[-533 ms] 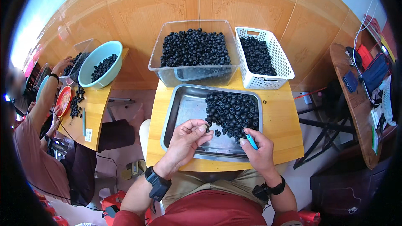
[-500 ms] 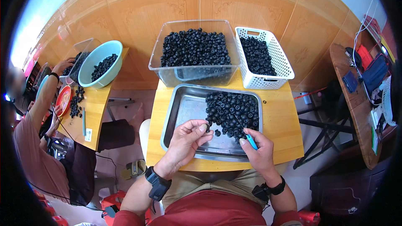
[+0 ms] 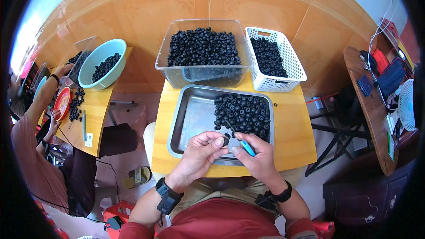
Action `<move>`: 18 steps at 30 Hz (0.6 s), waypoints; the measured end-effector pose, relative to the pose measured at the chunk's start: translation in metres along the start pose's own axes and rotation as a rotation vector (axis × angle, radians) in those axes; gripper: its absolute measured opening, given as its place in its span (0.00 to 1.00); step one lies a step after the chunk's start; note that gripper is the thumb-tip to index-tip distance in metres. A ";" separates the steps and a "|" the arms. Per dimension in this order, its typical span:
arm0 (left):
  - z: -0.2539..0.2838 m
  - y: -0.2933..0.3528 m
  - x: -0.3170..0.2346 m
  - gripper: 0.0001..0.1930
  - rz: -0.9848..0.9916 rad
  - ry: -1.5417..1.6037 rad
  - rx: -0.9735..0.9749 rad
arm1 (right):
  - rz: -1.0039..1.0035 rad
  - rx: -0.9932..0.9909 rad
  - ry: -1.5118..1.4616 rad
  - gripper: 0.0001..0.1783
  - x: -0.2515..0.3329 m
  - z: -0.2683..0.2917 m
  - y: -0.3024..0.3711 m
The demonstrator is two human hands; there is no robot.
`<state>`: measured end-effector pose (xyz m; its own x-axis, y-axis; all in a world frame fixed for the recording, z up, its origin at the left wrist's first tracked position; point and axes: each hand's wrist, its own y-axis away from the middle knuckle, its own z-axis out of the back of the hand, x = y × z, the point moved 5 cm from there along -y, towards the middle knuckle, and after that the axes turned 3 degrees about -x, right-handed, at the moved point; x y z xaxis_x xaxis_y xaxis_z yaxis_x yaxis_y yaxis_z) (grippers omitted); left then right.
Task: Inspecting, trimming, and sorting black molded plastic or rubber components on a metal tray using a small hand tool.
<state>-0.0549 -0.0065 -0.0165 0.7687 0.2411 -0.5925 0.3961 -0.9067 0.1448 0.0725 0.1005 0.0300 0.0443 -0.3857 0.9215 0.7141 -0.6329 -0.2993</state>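
Left hand (image 3: pixel 201 152) pinches a rounded black part (image 3: pixel 226 141); right hand (image 3: pixel 257 154), at its three o'clock, grips a blue-handled tool (image 3: pixel 247 148). Lining both up seems in hand; next calls for steadiness.

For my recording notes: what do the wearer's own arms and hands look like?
The left hand and right hand are ungloved. Each wrist wears a black strap with a boxy black device; one is the left-wrist device, the other the right-wrist device. The forearms are bare below red sleeves.
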 end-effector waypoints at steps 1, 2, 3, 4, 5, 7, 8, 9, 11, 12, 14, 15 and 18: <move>-0.001 0.001 0.001 0.08 0.001 0.002 0.001 | 0.064 0.033 0.041 0.20 0.004 -0.005 -0.003; -0.002 0.003 0.002 0.08 0.007 0.015 0.004 | 0.086 0.038 0.018 0.18 0.010 -0.008 -0.005; -0.003 0.004 0.002 0.08 0.011 0.028 0.008 | 0.086 0.039 0.021 0.18 0.009 -0.009 -0.006; -0.006 0.006 0.000 0.08 0.011 0.031 0.008 | 0.126 0.040 0.013 0.17 0.009 -0.010 -0.007; -0.012 0.007 -0.005 0.08 0.009 0.012 0.034 | 0.166 0.041 0.005 0.16 0.010 -0.010 -0.007; -0.016 0.010 -0.010 0.08 0.004 -0.002 0.055 | 0.167 0.060 0.015 0.15 0.011 -0.012 -0.006; -0.016 0.011 -0.011 0.09 0.007 -0.037 0.067 | 0.169 0.074 0.022 0.14 0.012 -0.013 -0.005; -0.016 0.012 -0.011 0.09 0.010 -0.071 0.078 | 0.168 0.080 0.024 0.14 0.013 -0.014 -0.005; -0.012 0.012 -0.010 0.09 -0.007 -0.060 0.080 | 0.153 0.083 0.006 0.14 0.015 -0.016 -0.005; -0.009 0.011 -0.010 0.09 -0.020 -0.053 0.085 | 0.150 0.088 0.007 0.14 0.015 -0.017 -0.006; -0.002 0.008 -0.008 0.09 -0.035 -0.047 0.095 | 0.157 0.124 -0.005 0.14 0.016 -0.020 -0.009; 0.000 0.007 -0.008 0.08 -0.050 -0.046 0.107 | 0.153 0.126 -0.007 0.14 0.015 -0.021 -0.009; 0.002 0.007 -0.007 0.07 -0.046 -0.098 0.040 | 0.113 0.125 -0.040 0.13 0.010 -0.022 -0.011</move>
<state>-0.0589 -0.0150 -0.0127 0.6966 0.2500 -0.6725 0.4080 -0.9090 0.0847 0.0496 0.0893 0.0371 0.1555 -0.4207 0.8938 0.7842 -0.4976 -0.3706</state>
